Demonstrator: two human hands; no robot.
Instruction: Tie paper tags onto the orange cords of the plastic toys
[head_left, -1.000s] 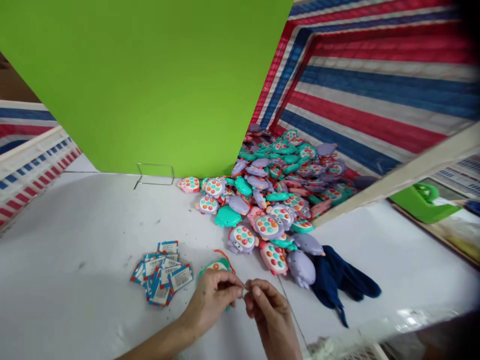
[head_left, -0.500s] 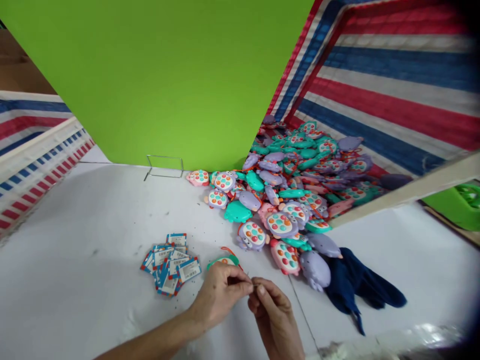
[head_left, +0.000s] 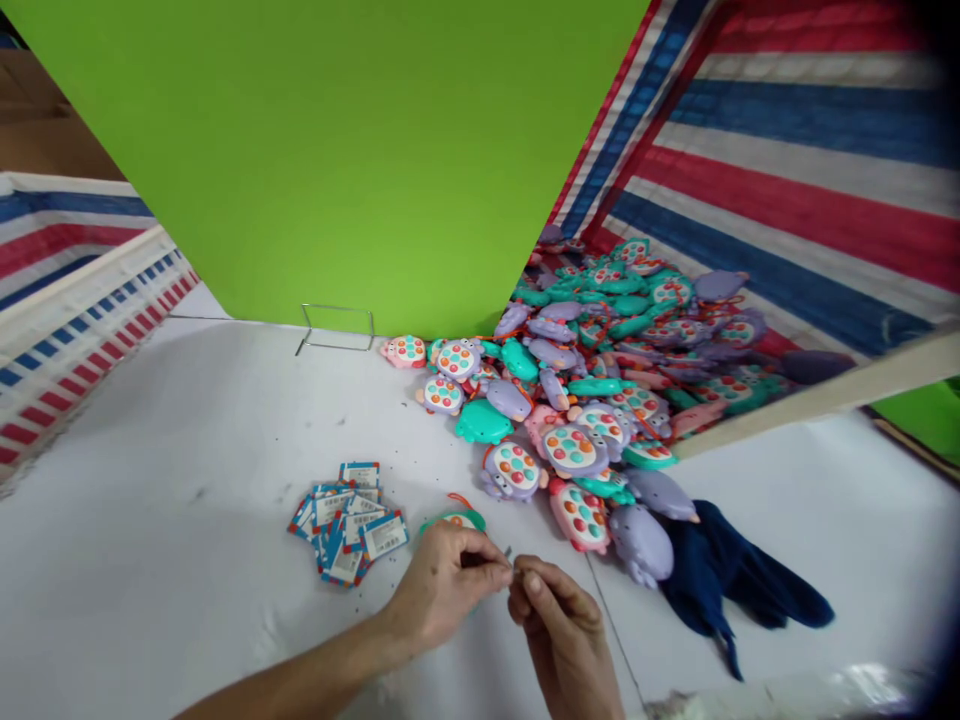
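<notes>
Head view: both hands meet low in the middle of the picture, over the white table (head_left: 150,560). The left hand (head_left: 442,590) comes in from the lower left on a bare forearm; its thumb and forefinger are pressed together on something very small and thin, too small to name. The right hand (head_left: 559,625) rises from the bottom edge, its fingertips pinched the same way and almost touching those of the left hand. A tiny greyish bit shows between the two pinches.

Just behind the left hand lies a green toy (head_left: 455,520) with coloured buttons and an orange cord (head_left: 457,498), partly hidden by the knuckles. Whether the cord runs to the fingers cannot be told.

To the left of the hands, near them, a loose fan of tags (head_left: 349,520) with blue and red edges lies flat on the table.

Beyond and to the right, a heap of toys (head_left: 592,380) in purple, teal and pink spills across the table toward the hands; the nearest ones lie just beyond the right hand. A dark blue cloth (head_left: 727,580) lies crumpled at the heap's near right edge.

A green board (head_left: 337,150) stands upright at the back, with a wire stand (head_left: 337,328) at its foot. Striped red, white and blue sacking (head_left: 787,150) rises behind the heap, and more of it runs along the left edge.
</notes>
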